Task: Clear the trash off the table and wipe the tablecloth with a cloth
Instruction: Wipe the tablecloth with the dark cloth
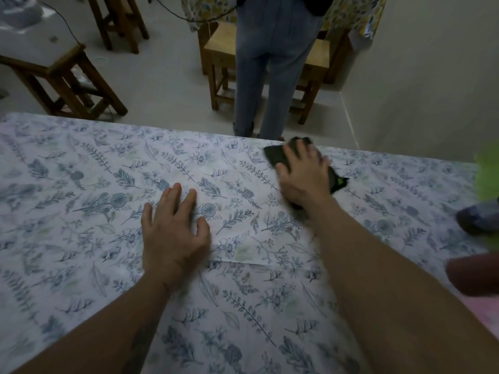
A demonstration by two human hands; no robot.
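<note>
A white tablecloth (81, 211) printed with blue leaves and flowers covers the table. My right hand (302, 174) presses flat on a dark cloth (275, 155) near the table's far edge; a corner of the cloth with a green mark sticks out to the right of the hand. My left hand (174, 233) lies palm down on the tablecloth in the middle, fingers spread, holding nothing. A fold in the tablecloth runs just right of the left wrist.
A person in grey trousers (270, 66) stands just beyond the far edge, facing away. Wooden stools (73, 82) and a wooden chair (221, 47) stand on the floor behind. At the right edge sit a blurred green object (488, 174), a bluish bundle (478, 217) and a brown shape (472, 273).
</note>
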